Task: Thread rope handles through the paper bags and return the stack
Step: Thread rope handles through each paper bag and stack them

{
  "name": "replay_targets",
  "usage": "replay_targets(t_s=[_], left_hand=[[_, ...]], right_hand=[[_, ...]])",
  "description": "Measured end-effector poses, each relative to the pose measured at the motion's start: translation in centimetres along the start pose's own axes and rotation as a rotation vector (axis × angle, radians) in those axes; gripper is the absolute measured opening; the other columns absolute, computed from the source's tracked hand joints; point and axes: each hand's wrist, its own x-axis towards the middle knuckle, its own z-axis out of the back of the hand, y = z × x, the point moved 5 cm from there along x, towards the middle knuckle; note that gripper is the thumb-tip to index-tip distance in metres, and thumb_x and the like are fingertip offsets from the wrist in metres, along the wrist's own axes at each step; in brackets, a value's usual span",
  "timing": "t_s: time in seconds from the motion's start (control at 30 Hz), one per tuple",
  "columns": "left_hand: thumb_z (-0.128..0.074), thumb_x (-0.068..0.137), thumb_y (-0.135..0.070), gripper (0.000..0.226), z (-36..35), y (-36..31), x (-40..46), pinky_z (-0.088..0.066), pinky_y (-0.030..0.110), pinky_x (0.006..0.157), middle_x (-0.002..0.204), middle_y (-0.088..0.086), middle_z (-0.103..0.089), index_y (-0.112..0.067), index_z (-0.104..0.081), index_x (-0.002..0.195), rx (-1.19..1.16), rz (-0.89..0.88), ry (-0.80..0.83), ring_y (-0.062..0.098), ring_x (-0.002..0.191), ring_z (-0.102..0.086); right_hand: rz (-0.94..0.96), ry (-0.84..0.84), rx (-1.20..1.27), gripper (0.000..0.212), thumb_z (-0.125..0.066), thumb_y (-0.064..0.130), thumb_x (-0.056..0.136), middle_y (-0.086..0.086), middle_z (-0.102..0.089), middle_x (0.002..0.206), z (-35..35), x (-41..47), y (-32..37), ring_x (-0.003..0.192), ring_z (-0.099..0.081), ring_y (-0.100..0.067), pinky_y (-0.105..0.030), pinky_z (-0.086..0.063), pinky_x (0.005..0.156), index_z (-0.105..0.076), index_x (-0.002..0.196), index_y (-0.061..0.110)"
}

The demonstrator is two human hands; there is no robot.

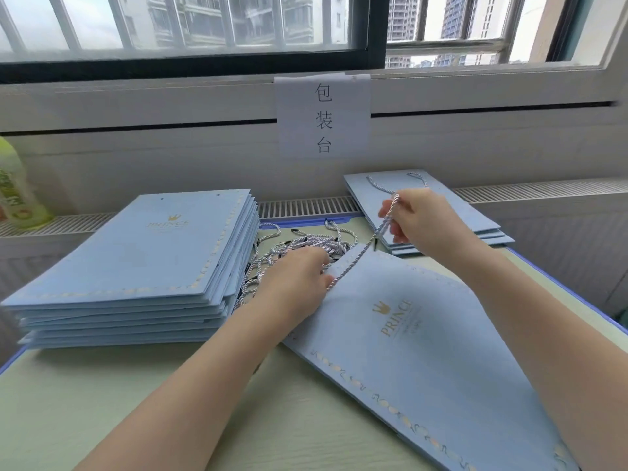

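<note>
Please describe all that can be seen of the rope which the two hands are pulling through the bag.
The twisted white-and-grey rope handle looks like braided cord with a dark tip hanging near its middle. It runs taut and slanted from the right hand, which pinches its upper end, down to the left hand, whose fingers hold it at the top edge of the flat light-blue paper bag. It seems to pass through a hole there, though the fingers hide the hole. It hangs above the loose pile of similar ropes.
</note>
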Motion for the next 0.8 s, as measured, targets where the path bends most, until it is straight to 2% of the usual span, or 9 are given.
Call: replay_targets(t_s=[0.1, 0.17, 0.3, 0.37, 0.43, 0.5, 0.57, 0.67, 0.8], left_hand=[[-0.049, 0.094, -0.013, 0.035, -0.5, -0.4, 0.1, -0.039, 0.03, 0.091, 0.125, 0.007, -0.057, -0.016, -0.051, 0.128, -0.072, -0.047, -0.012, 0.024, 0.116, -0.05], [-0.048, 0.095, -0.013, 0.032, -0.8, -0.4, 0.2, -0.039, 0.03, 0.089, 0.122, 0.008, -0.057, -0.018, -0.052, 0.126, -0.095, -0.077, -0.023, 0.024, 0.114, -0.05], [-0.046, 0.096, -0.014, 0.027, -1.0, -0.1, 0.3, -0.041, 0.034, 0.092, 0.119, 0.008, -0.057, -0.018, -0.056, 0.121, -0.097, -0.08, -0.041, 0.024, 0.112, -0.05], [-0.046, 0.095, -0.013, 0.027, -1.0, -0.1, 0.4, -0.04, 0.034, 0.093, 0.119, 0.009, -0.059, -0.013, -0.058, 0.119, -0.1, -0.076, -0.051, 0.024, 0.112, -0.051], [-0.049, 0.094, -0.014, 0.028, -0.9, -0.1, 0.5, -0.039, 0.032, 0.095, 0.12, 0.009, -0.059, -0.009, -0.058, 0.12, -0.098, -0.069, -0.061, 0.024, 0.113, -0.051], [-0.053, 0.094, -0.019, 0.03, -0.8, 0.0, 0.5, -0.038, 0.03, 0.093, 0.118, 0.01, -0.06, -0.006, -0.059, 0.12, -0.106, -0.045, -0.059, 0.024, 0.112, -0.051], [-0.057, 0.093, -0.029, 0.033, -0.8, 0.0, 0.5, -0.038, 0.033, 0.086, 0.107, 0.012, -0.061, -0.004, -0.062, 0.113, -0.112, -0.021, -0.044, 0.026, 0.103, -0.052], [-0.061, 0.088, -0.04, 0.04, -0.9, 0.0, 0.4, -0.037, 0.036, 0.076, 0.093, 0.01, -0.059, -0.003, -0.064, 0.104, -0.119, -0.009, -0.034, 0.028, 0.094, -0.053], [-0.068, 0.083, -0.039, 0.046, -0.8, 0.0, 0.3, -0.032, 0.028, 0.072, 0.103, 0.01, -0.059, -0.007, -0.062, 0.115, -0.166, 0.005, -0.026, 0.025, 0.1, -0.052]], right_hand=[[0.044, 0.288, -0.124, 0.036, -0.041, -0.006, 0.087, -0.006, -0.066, 0.081, -2.0, -1.0, 0.3, 0.07, -0.062, -0.012, -0.02, -0.048, 0.057, -0.069, 0.086, 0.017], [0.072, 0.413, -0.249, 0.047, -0.035, -0.011, 0.08, -0.006, -0.067, 0.089, -2.9, -1.6, 0.2, 0.084, -0.063, -0.018, -0.025, -0.05, 0.071, -0.07, 0.088, 0.02], [0.039, 0.373, -0.251, 0.04, -0.037, -0.006, 0.085, -0.01, -0.067, 0.097, -3.1, -1.4, 0.3, 0.087, -0.06, -0.024, -0.03, -0.047, 0.077, -0.069, 0.096, 0.015], [0.042, 0.41, -0.252, 0.023, -0.044, 0.015, 0.096, -0.011, -0.068, 0.095, -3.9, -1.6, 0.5, 0.081, -0.057, -0.02, -0.029, -0.044, 0.073, -0.066, 0.095, 0.008], [0.047, 0.463, -0.277, 0.043, -0.045, 0.037, 0.097, -0.019, -0.066, 0.089, -4.9, -2.0, 0.6, 0.074, -0.053, -0.022, -0.031, -0.041, 0.067, -0.064, 0.09, -0.001], [0.041, 0.457, -0.275, 0.053, -0.04, 0.044, 0.097, -0.017, -0.066, 0.082, -5.5, -2.0, 0.7, 0.075, -0.054, -0.026, -0.033, -0.04, 0.067, -0.067, 0.089, 0.0], [0.058, 0.416, -0.251, 0.05, -0.038, 0.042, 0.099, -0.002, -0.062, 0.07, -5.6, -2.1, 1.1, 0.075, -0.053, -0.021, -0.031, -0.035, 0.065, -0.07, 0.089, 0.005], [0.131, 0.416, -0.253, 0.03, -0.056, 0.038, 0.092, -0.003, -0.062, 0.078, -6.0, -2.4, 1.2, 0.072, -0.051, -0.017, -0.031, -0.039, 0.066, -0.065, 0.085, 0.01], [0.124, 0.448, -0.232, 0.012, -0.068, 0.029, 0.082, 0.009, -0.054, 0.076, -6.1, -2.6, 0.8, 0.071, -0.05, -0.01, -0.018, -0.038, 0.06, -0.061, 0.085, 0.021]])
